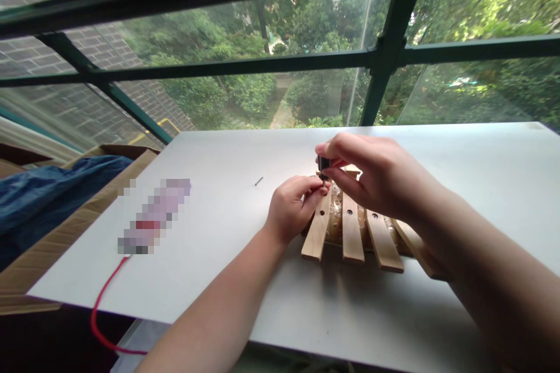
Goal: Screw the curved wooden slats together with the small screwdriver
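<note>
My right hand (365,169) holds a small screwdriver (322,164) upright by its dark handle, fingers closed round it. Its shaft points down at the far part of the leftmost wooden slat (315,237). Thumb and forefinger of my left hand (292,207) pinch together right at the driver's tip; what lies between them is hidden. Several pale wooden slats with dark holes or screws, such as this middle slat (352,239), lie side by side over a base in clear bubble wrap (336,210). My right forearm covers part of the rightmost slat (415,245).
On the white table (219,280) a small thin metal piece, perhaps a screw (259,181), lies left of my hands. Further left is a blurred-out flat object with a red cord (97,309). A cardboard box (79,198) with blue cloth (48,192) stands beside the table; windows rise behind.
</note>
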